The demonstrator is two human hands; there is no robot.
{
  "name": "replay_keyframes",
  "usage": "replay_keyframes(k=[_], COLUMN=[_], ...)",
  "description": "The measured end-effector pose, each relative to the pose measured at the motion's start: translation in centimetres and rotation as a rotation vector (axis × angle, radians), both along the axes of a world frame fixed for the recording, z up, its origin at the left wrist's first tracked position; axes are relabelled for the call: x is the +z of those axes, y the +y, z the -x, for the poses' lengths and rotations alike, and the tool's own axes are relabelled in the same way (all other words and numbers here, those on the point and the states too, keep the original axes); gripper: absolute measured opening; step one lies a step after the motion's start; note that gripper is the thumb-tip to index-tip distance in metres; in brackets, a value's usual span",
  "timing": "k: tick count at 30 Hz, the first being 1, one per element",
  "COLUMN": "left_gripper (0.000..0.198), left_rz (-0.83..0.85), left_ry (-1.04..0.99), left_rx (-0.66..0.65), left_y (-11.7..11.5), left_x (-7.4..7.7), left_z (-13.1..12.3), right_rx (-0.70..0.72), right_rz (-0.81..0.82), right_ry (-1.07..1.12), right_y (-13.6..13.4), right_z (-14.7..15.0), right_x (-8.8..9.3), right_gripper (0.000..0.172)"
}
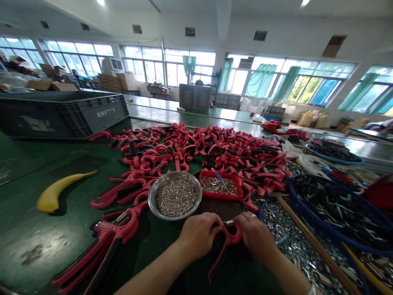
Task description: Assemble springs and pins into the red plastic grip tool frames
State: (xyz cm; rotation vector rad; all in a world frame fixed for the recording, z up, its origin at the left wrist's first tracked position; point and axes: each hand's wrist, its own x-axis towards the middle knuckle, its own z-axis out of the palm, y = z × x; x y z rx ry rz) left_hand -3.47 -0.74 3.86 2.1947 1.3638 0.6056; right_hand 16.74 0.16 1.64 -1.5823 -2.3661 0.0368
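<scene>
In front of me is a red clamp part (230, 237) with a black-padded handle pointing toward me and a small coil spring (229, 223) at its upper end. My left hand (199, 231) pinches its left side, fingers closed. On the opposite side my right hand (255, 232), wearing a ring, grips it with closed fingers near the spring. Just beyond the left hand stands a metal bowl (151, 205) of small metal pieces. Beside it, a red tray (221, 197) contains metal pins and a blue stick. Fitted-together red clamps (123, 229) lie to the left.
A large heap of red clamp parts (208, 143) spreads behind the bowl. Blue basins (294, 190) of metal and black parts crowd the right, with a wooden handle (316, 241) across one. A banana (61, 190) and a grey crate (101, 116) are at left.
</scene>
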Motion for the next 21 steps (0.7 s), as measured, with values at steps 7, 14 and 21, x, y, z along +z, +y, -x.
replay_keyframes(k=[7, 14, 21], left_gripper=[0.018, 0.034, 0.04], left_rz=[0.148, 0.779, 1.032], left_ry=[-0.25, -0.822, -0.988], left_rx=[0.01, -0.068, -0.043], left_y=[0.4, 1.2, 0.7], left_x=[-0.7, 0.5, 0.0], left_z=[-0.3, -0.8, -0.8], right_rx=[0.011, 0.09, 0.084], right_rz=[0.055, 0.132, 0.217], right_ry=[0.231, 0.767, 1.001], right_y=[0.1, -1.6, -1.9], right_z=[-1.5, 2.2, 3.9], right_x=[1.1, 2.5, 2.1], right_gripper=[0.026, 0.021, 0.016])
